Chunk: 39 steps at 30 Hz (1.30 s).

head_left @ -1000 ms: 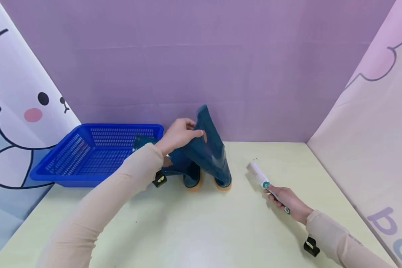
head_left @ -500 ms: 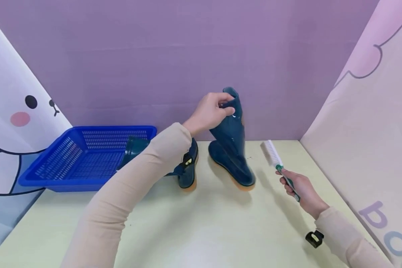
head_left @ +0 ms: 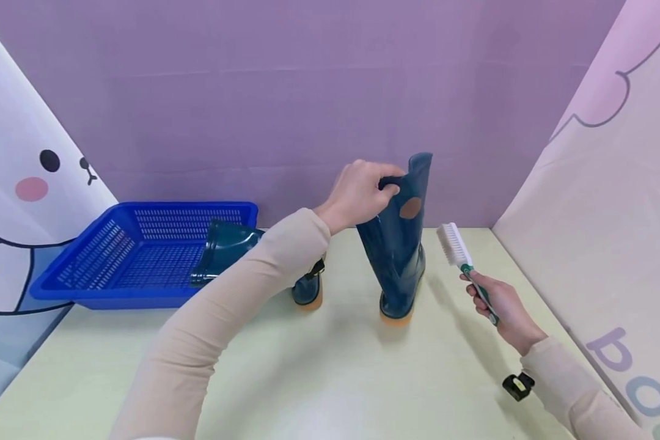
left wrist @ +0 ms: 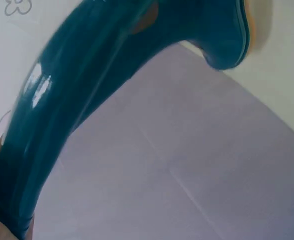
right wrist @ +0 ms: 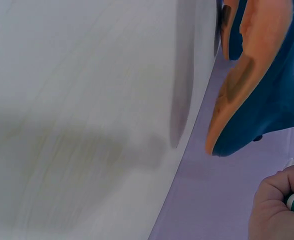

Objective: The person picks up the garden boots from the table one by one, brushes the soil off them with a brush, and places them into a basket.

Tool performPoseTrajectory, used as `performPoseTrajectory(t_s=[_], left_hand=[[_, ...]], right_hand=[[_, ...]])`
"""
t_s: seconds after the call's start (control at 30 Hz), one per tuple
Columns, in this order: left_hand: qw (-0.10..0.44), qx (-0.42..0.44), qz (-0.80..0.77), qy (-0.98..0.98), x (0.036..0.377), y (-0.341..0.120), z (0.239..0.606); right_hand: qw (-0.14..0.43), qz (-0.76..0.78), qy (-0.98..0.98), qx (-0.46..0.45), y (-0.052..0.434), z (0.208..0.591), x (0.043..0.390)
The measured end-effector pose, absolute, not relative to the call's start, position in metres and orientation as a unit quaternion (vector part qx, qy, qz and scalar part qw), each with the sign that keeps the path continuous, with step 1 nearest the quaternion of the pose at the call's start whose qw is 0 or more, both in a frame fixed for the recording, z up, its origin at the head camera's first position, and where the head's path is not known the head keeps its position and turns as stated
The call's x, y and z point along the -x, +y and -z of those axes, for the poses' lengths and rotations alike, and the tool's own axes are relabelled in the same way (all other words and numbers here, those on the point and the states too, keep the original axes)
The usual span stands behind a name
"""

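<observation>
My left hand (head_left: pixel 363 190) pinches the top rim of a dark teal rubber boot (head_left: pixel 398 244), which has a tan round patch on its shaft. The boot hangs toe-down in front of the purple backdrop; its orange sole (right wrist: pixel 257 70) shows in the right wrist view. Glossy shaft (left wrist: pixel 82 80) fills much of the left wrist view, with fingertips at its edge. To the right, my right hand (head_left: pixel 497 304) grips the green handle of a white-bristled brush (head_left: pixel 454 244), bristles facing left, apart from the boot. A second teal boot (head_left: pixel 228 247) is partly hidden behind my left sleeve.
A blue plastic basket (head_left: pixel 137 298) stands on the left of the pale table (head_left: pixel 330 379), with the second boot's shaft leaning over its right edge. A purple cloth (head_left: pixel 308 104) closes off the back, and printed panels (head_left: pixel 594 226) stand at both sides.
My left hand has carried the boot rightward, away from the second boot, and turned it so that the patch faces me. My right hand with the brush has shifted slightly right and up.
</observation>
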<state>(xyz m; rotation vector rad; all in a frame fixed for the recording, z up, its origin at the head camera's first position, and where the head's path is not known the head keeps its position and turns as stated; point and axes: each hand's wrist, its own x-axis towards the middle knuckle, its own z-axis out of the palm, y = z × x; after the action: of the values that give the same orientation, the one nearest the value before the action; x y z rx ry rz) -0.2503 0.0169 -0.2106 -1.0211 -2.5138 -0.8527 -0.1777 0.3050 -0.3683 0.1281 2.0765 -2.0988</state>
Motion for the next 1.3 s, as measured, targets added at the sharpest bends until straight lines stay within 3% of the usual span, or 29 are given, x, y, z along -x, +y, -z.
performPoseTrajectory(t_s=[0.27,0.53,0.9,1.03,1.3], left_hand=[[0.077,0.299,0.255,-0.916,0.248,0.005,0.231],[0.074,0.189,0.264,-0.943,0.250,-0.025,0.244],[-0.030,0.030,0.560,-0.827,0.242,-0.065,0.281],[-0.037,0.018,0.595,-0.802,0.229,-0.063,0.295],[0.001,-0.008,0.605,-0.796,0.212,-0.066,0.320]], right_hand=[[0.105,0.702,0.703,-0.038,0.305,0.369,0.180],[0.117,0.686,0.717,-0.029,0.294,0.370,0.184],[0.103,0.632,0.768,-0.028,0.280,0.369,0.182],[0.089,0.627,0.774,-0.029,0.273,0.366,0.179],[0.039,0.592,0.805,-0.001,0.251,0.363,0.175]])
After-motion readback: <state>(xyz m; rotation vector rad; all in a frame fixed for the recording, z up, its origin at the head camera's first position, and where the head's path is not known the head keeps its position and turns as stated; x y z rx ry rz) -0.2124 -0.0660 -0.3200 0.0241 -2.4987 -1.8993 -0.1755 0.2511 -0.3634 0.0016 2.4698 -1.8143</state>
